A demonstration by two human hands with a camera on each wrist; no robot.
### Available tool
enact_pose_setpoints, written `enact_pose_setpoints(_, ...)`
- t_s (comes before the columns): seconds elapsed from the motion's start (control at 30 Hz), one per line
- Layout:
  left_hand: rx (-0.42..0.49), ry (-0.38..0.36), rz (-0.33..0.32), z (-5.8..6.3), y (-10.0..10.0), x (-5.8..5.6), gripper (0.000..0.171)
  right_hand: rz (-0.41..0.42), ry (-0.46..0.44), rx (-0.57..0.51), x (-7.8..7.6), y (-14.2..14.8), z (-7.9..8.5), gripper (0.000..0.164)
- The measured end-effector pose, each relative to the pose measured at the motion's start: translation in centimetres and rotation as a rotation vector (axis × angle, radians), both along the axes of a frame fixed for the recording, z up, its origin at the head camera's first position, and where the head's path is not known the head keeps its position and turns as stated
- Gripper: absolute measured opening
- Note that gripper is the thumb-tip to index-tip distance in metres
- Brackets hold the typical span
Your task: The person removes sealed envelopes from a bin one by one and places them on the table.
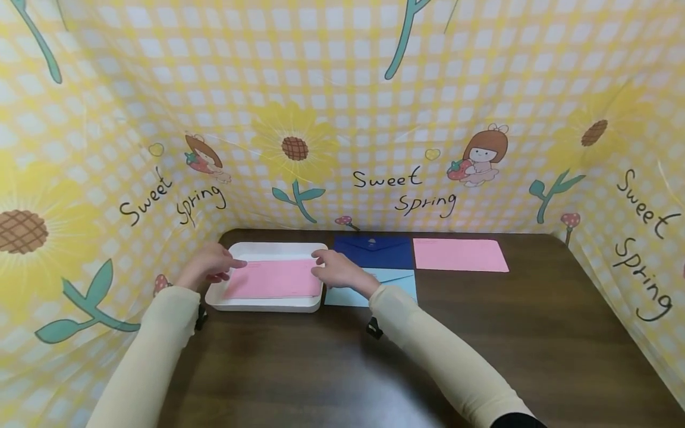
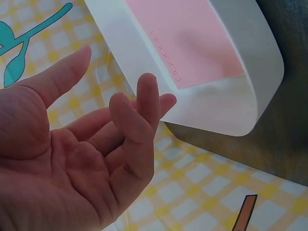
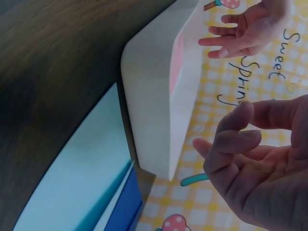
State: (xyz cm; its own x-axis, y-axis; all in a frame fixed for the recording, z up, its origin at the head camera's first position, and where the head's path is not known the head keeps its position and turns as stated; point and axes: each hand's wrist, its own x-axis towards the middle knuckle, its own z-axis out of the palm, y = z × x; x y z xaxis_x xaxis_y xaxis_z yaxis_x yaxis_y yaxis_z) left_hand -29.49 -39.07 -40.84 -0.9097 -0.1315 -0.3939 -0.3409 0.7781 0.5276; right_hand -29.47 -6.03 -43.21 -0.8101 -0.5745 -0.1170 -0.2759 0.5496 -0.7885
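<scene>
A pink envelope (image 1: 273,279) lies inside a white tray (image 1: 262,307), and the left wrist view shows a row of small printed boxes along one end of the envelope (image 2: 192,43). My left hand (image 1: 211,264) hovers over the tray's left side. Its fingers are loosely bent, the thumb stands apart, and nothing is in its grasp. Over the tray's right edge is my right hand (image 1: 342,272), its fingers relaxed and bent, also holding nothing. In the right wrist view, the tray wall (image 3: 149,96) hides most of the envelope.
Right of the tray lie a light blue envelope (image 1: 348,296), partly covered by my right forearm, and a dark blue envelope (image 1: 374,254) behind it. Farther right is another pink envelope (image 1: 460,255). Yellow checked cloth (image 1: 348,119) walls in the brown table (image 1: 299,368).
</scene>
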Motion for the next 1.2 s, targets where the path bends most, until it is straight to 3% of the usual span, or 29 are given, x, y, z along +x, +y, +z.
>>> enact_pose_setpoints(0.17,-0.006,-0.013,-0.004,0.5,0.2,-0.2,0.047,-0.025,-0.060,0.044,-0.6,-1.6,-0.5,0.057)
enact_pose_setpoints(0.33,-0.019,-0.033,0.006,0.9,0.5,-0.5,0.039,-0.073,-0.141,0.018,-0.6,-2.8,-0.7,0.068)
enact_pose_setpoints(0.6,-0.050,-0.084,-0.008,0.7,0.7,-0.7,0.038,-0.034,-0.272,-0.034,1.0,-4.2,-0.3,0.086)
enact_pose_setpoints(0.8,-0.045,-0.092,-0.017,0.2,0.9,-0.7,0.042,-0.097,-0.385,-0.130,1.6,-4.9,-0.4,0.066)
enact_pose_setpoints(1.0,-0.065,-0.097,-0.004,-0.7,0.8,-0.5,0.040,-0.137,-0.462,-0.164,1.8,-5.5,-1.0,0.074)
enact_pose_setpoints(1.2,-0.043,-0.113,-0.012,-1.2,0.5,-0.3,0.038,-0.140,-0.504,-0.213,1.9,-5.5,-1.8,0.048)
